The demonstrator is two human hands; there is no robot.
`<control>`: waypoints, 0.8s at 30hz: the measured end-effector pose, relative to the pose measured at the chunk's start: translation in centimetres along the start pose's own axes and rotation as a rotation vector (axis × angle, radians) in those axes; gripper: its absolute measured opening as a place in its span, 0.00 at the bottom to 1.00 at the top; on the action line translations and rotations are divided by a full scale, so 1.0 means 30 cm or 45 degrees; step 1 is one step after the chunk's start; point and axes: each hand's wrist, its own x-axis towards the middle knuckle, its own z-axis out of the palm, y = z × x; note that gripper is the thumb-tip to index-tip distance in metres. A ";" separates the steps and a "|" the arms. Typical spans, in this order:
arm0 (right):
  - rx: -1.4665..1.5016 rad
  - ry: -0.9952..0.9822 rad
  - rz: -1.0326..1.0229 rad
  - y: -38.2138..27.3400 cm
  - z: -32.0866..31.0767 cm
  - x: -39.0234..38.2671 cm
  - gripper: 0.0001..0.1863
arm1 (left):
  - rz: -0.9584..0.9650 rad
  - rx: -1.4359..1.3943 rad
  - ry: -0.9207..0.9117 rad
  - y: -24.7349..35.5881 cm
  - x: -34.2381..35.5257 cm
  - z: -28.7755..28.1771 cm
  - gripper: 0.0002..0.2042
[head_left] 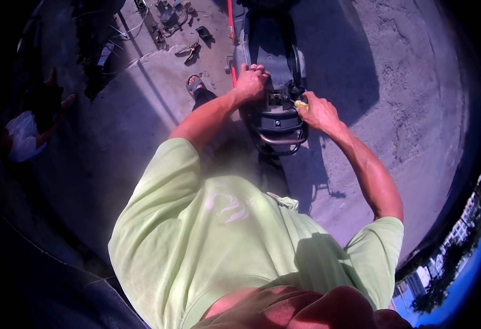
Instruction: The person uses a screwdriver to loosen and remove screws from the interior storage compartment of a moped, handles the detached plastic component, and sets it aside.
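Note:
A dark scooter (pixel 272 52) stands in front of me with its seat off, so the inner compartment and rear section show. My left hand (pixel 251 83) is closed over the left frame edge, its fingers curled at the rim. In my right hand (pixel 319 112) is a screwdriver (pixel 301 105) with a yellowish handle, held at the right rear of the body. Its tip points left toward dark parts and wiring (pixel 293 90) there. Close by lies a small square opening (pixel 275 99) in the body. Behind it curves the metal rear grab rail (pixel 281 141).
A pair of pliers (pixel 188 52) and a small black part (pixel 204 33) lie on the concrete to the left. Loose parts and wires (pixel 166 12) are scattered farther off. A red pole (pixel 232 38) runs beside the scooter. Another person (pixel 26 131) is at the far left.

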 end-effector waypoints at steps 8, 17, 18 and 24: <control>0.426 -0.425 0.493 0.151 0.056 0.092 0.16 | -0.012 -0.020 -0.056 0.025 0.005 -0.022 0.27; -0.353 -0.135 -0.190 0.017 -0.051 0.000 0.15 | -0.030 -0.013 -0.054 -0.001 -0.006 -0.032 0.28; -0.398 -0.118 -0.240 0.035 -0.026 0.001 0.15 | -0.020 -0.011 -0.055 0.009 -0.010 -0.033 0.28; 0.009 -0.229 0.307 -0.014 0.007 0.047 0.17 | -0.012 -0.024 0.039 -0.010 -0.008 0.022 0.25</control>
